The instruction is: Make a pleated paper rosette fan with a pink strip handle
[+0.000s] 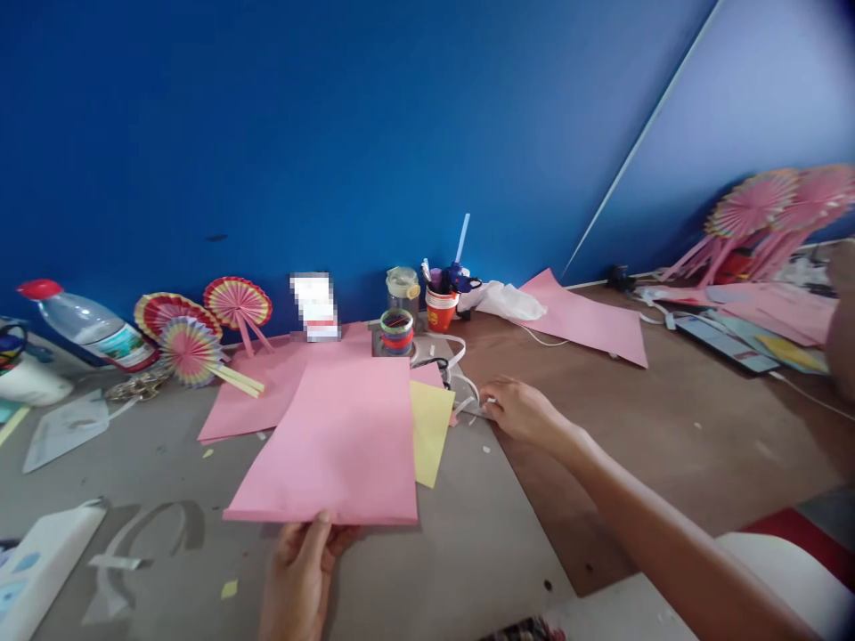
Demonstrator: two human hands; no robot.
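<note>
My left hand (304, 565) pinches the near edge of a large pink sheet (340, 436), thumb on top and fingers beneath. That near edge shows a narrow folded strip. Under its right side lies a yellow sheet (431, 432), and behind it are more pink sheets (257, 392). My right hand (514, 409) is at the right, by the seam between the grey and brown table surfaces, with its fingers curled together near white strips (468, 392); what they hold, if anything, is too small to make out.
Folded paper fans (191, 352) and a bottle (100, 329) stand at the back left. Red cups (441, 310) with tools and a round container (396, 331) are behind the sheet. A white box (46, 570) sits front left. Another person's arm (842, 320) shows far right.
</note>
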